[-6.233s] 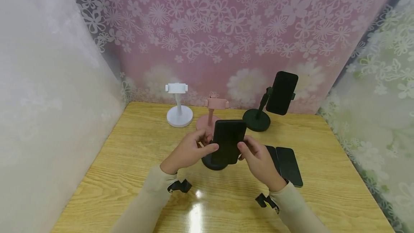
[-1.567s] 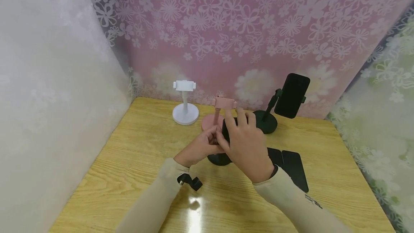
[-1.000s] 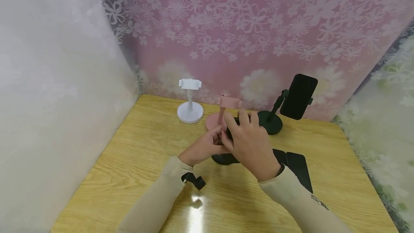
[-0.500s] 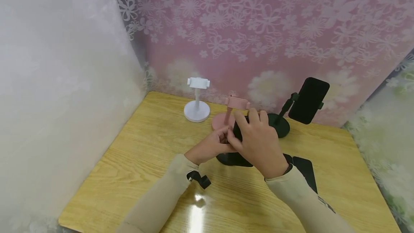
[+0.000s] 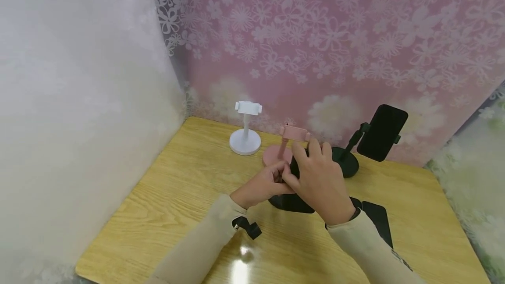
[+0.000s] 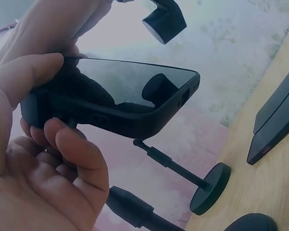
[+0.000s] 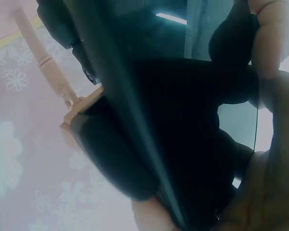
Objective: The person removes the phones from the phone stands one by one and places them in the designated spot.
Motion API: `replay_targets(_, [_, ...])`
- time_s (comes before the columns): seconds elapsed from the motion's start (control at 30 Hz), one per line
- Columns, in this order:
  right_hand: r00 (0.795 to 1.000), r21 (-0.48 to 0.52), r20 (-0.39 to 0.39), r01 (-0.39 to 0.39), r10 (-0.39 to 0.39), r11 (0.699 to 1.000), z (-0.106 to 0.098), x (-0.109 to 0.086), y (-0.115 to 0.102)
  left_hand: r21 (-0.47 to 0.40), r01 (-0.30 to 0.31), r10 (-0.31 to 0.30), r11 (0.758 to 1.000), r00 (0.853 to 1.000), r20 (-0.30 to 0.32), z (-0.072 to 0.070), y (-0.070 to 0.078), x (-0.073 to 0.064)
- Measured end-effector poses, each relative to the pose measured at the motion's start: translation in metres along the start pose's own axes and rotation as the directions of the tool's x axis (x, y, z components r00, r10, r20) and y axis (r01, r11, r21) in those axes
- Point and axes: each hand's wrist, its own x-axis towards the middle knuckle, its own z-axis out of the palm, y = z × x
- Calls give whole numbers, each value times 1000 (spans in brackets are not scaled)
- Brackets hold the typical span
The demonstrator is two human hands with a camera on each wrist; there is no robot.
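My left hand (image 5: 262, 185) pinches one end of a black phone (image 6: 135, 86), thumb on its dark screen and fingers curled below. From the other side, my right hand (image 5: 321, 181) grips the same phone, its back turned to the head camera. In the right wrist view a black clamp jaw (image 7: 111, 149) lies along the phone's long edge, with a fingertip at its end. Below the hands stands a black phone stand, its round base (image 5: 276, 203) partly covered by the phone and its stem (image 6: 130, 207) visible in the left wrist view.
Behind the hands stand a white phone stand (image 5: 245, 141) and a pink one (image 5: 296, 133). A dark green stand (image 5: 344, 161) holds another phone (image 5: 382, 133). Flat phones (image 5: 376, 220) lie by the right forearm on the wooden table (image 5: 165, 200).
Earlier both hands held the phone upright by its sides; now it is tilted, with the right hand raised over it. Lately the grip stays nearly the same while the head view shifts.
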Motion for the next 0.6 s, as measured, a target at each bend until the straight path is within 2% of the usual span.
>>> replay_targets(0.3, [1000, -7, 11, -10, 10, 1000, 0, -4, 4, -31, 40, -40, 999, 999, -18, 3, -3, 2])
replay_targets(0.6, [1000, -5, 21, -21, 21, 1000, -2, -3, 4, -34, 49, -50, 998, 998, -35, 5, -1, 2])
